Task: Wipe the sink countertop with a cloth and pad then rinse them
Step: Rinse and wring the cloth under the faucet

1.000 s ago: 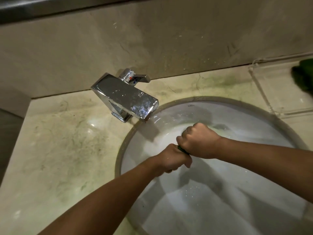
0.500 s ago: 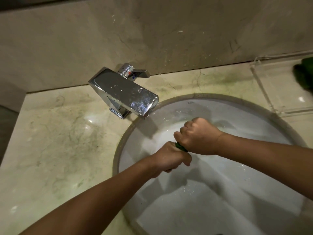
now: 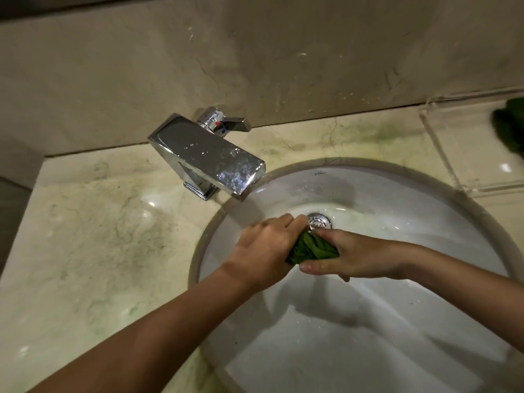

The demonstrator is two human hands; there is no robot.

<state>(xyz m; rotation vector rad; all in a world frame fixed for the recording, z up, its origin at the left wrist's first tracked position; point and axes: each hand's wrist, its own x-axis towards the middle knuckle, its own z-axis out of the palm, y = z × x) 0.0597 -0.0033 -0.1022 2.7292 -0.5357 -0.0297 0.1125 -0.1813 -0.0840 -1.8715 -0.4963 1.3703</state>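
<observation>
- I see the stained counter (image 3: 93,251) wrapping around the white sink (image 3: 397,194).
- The tap (image 3: 209,163) stands at the sink's back left, with its spout over the rim.
- The left hand (image 3: 263,251) and right hand (image 3: 354,256) meet over the sink, both with fingers curled around the cloth (image 3: 309,248).
- The green cloth is bunched between them, just in front of the drain (image 3: 319,221).

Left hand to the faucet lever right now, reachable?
Probably yes: nothing stands between the left hand and the faucet lever, but it grips the green cloth and would have to let go first.
</observation>
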